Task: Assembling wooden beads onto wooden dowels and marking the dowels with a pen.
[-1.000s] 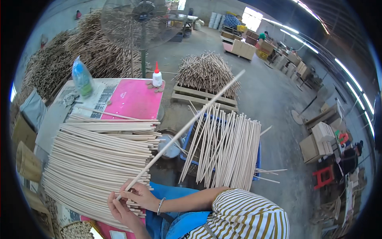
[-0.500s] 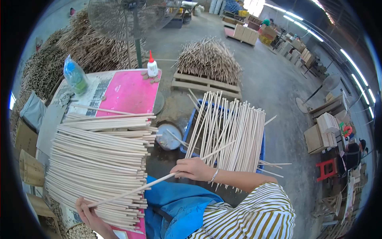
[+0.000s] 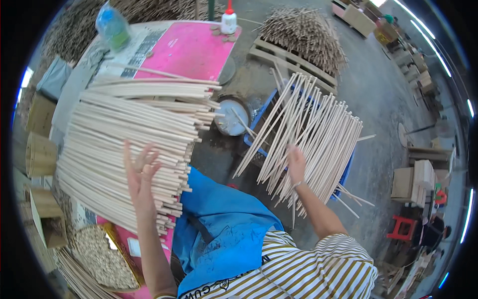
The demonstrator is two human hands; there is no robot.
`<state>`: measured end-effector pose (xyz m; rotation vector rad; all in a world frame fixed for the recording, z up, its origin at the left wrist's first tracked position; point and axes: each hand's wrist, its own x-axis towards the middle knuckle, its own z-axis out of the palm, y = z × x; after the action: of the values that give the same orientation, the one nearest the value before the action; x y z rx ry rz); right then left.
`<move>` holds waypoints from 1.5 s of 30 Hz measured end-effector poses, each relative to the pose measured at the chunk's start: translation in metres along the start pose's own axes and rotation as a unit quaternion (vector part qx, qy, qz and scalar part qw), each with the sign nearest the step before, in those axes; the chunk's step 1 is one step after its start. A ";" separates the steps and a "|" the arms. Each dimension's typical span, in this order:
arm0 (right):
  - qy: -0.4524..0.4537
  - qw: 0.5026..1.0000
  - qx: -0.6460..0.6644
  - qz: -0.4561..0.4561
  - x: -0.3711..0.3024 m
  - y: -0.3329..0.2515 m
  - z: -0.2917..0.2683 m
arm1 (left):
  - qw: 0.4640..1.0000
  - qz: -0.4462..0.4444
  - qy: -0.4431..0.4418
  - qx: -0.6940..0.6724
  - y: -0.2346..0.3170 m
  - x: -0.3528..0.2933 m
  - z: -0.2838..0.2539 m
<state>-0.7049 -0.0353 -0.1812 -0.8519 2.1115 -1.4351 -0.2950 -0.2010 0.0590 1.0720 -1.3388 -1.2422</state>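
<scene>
My left hand [image 3: 142, 174] is open, its fingers spread just above a wide layer of pale wooden sticks [image 3: 109, 144] lying side by side on the table. My right hand [image 3: 297, 162] is closed, fingers curled, over the blue crate [image 3: 349, 167]. A wooden stick [image 3: 294, 207], partly blurred, runs through its grip, with one end pointing toward me. Across the crate lie many more sticks [image 3: 328, 134], with small knobs on their far ends.
A pink board [image 3: 186, 47] covers part of the table and bears a white bottle [image 3: 228, 21] with a red cap. A bucket [image 3: 232, 117] stands between table and crate. At the lower left a tray [image 3: 130, 266] holds small round wooden pieces. Beyond the crate is a loaded pallet [image 3: 294, 65].
My left hand has let go of the stick and moved up over the table's sticks. My right hand has carried the stick right, over the crate. The view has tilted down.
</scene>
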 end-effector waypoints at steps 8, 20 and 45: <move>0.054 0.921 -0.385 0.008 0.179 0.073 -0.038 | 0.993 -0.105 0.033 -0.045 -0.025 -0.104 -0.064; -0.331 0.758 -0.204 -0.524 -0.065 -0.300 0.284 | 0.955 -0.103 0.279 -0.006 -0.020 -0.207 -0.124; -0.717 0.601 0.065 -0.348 -0.264 -0.372 0.323 | 0.746 -0.066 0.264 0.607 -0.036 -0.217 -0.273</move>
<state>-0.2143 -0.1615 0.0548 -1.9401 0.3805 -0.5230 0.0035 -0.0262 0.0029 2.2198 -1.5674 0.1043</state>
